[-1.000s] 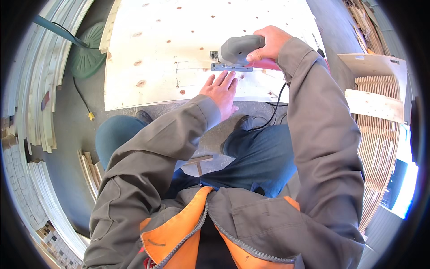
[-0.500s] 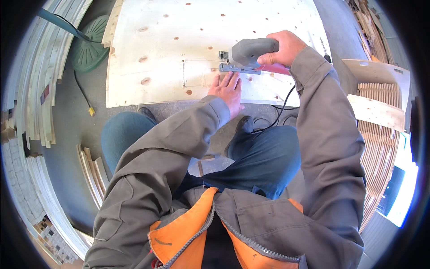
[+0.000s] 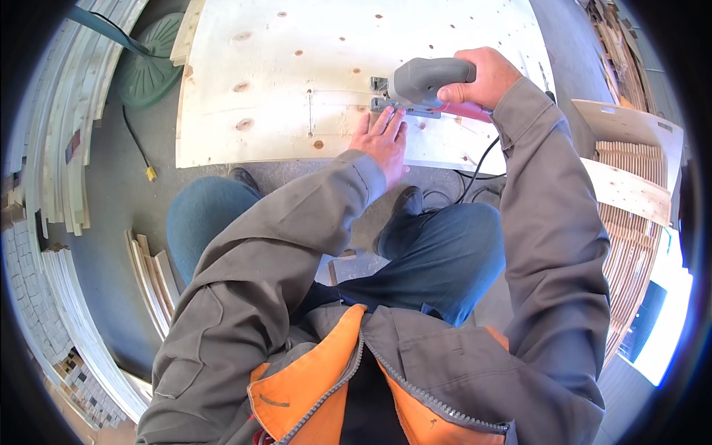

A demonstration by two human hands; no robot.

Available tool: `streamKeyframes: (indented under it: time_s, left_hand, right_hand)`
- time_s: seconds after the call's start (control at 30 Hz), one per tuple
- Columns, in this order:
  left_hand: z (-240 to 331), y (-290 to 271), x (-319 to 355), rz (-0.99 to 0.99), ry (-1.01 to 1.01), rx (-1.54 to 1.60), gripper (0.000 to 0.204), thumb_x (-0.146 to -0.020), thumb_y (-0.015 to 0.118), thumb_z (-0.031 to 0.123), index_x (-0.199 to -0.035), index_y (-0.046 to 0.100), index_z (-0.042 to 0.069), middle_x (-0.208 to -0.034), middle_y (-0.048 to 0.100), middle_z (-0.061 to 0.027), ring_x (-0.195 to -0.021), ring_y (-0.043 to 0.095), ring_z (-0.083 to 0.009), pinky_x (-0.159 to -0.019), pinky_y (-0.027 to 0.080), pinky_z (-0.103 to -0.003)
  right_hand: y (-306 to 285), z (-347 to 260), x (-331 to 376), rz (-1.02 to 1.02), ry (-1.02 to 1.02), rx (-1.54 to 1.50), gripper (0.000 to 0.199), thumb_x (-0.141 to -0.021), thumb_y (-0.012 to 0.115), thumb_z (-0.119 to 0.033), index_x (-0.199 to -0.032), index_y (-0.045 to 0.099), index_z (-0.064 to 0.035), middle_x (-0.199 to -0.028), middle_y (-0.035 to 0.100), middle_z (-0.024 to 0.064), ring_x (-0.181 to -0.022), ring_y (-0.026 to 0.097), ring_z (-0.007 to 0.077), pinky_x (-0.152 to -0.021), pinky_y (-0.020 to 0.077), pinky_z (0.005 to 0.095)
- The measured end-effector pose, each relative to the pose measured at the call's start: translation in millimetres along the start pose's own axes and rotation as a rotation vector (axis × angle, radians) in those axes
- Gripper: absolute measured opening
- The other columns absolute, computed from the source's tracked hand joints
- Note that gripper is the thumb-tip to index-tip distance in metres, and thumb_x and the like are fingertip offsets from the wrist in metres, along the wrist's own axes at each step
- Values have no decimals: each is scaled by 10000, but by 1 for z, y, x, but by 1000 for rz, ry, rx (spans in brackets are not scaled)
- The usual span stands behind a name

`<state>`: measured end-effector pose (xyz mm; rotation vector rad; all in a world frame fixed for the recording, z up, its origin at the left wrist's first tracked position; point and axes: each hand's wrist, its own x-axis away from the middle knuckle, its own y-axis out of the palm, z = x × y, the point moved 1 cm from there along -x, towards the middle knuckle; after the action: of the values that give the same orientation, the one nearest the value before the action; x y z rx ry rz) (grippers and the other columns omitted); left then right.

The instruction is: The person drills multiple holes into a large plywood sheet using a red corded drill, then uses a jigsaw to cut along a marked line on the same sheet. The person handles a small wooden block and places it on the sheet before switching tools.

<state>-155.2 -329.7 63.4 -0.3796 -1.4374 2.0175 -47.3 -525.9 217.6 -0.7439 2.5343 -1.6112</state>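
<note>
A grey jigsaw (image 3: 423,83) with a red rear part sits on a pale plywood sheet (image 3: 297,59) at about one o'clock from the picture's centre, its metal base plate flat on the wood near the sheet's lower edge. The right hand (image 3: 483,74) is closed around the saw's top handle, fingers wrapped over it. From the back of the tool a black cable (image 3: 478,159) drops toward five o'clock and runs off the sheet's edge to the floor.

Just at seven o'clock of the saw, the left hand (image 3: 384,141) lies flat and open on the sheet, palm down, holding nothing, its fingertips touching or just short of the base plate; which of the two cannot be told. A thin pencilled line with a short cross stroke (image 3: 310,113) runs to nine o'clock of the saw.

The sheet, dotted with brown knots, lies low over a grey concrete floor (image 3: 111,215). The person's knees in blue jeans (image 3: 445,252) are at six o'clock of the sheet, with dark shoes between them. At ten o'clock lies a green round lid (image 3: 152,70); a dark cord with a yellow end (image 3: 150,173) trails below it. Stacks of curved wooden slats (image 3: 44,148) line nine o'clock, loose strips (image 3: 152,282) lie at seven o'clock, and more slatted wood (image 3: 630,230) stands at three o'clock.
</note>
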Motion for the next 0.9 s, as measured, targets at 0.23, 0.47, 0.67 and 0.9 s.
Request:
streamKeyframes:
  time_s: [0.23,0.47,0.67,0.9]
  left_hand:
    - [-2,3,0,1,-6,6,844,-941,657,459,-1575,346,-2,-1702,217,-157,-1589,178,-294,-1268,198,-530]
    - [-1,4,0,7,1,1,857,-928,670,470,-1571,352,1,-1701,220,-161,-1587,184,-296,-1261,215,-530]
    - [-3,4,0,3,9,-18,870,-919,682,476,-1569,354,0,-1697,230,-167,-1584,194,-301,-1256,231,-525]
    - [-3,5,1,11,14,-19,858,-929,675,467,-1571,350,0,-1702,218,-168,-1588,186,-296,-1259,232,-510]
  right_hand:
    - [-4,-6,-3,-54,73,34,605,-675,932,-511,-968,755,-11,-809,727,157,-790,686,291,-772,526,412]
    - [0,1,-1,-6,-10,-8,566,-700,909,-497,-876,715,4,-705,643,100,-693,598,216,-672,475,380]
    - [1,3,-3,-4,-29,35,620,-691,904,-565,-870,716,-2,-694,634,94,-681,591,219,-663,471,383]
    - [-4,-4,-2,-44,46,58,581,-685,922,-514,-917,748,-10,-767,709,152,-743,673,279,-742,524,406]
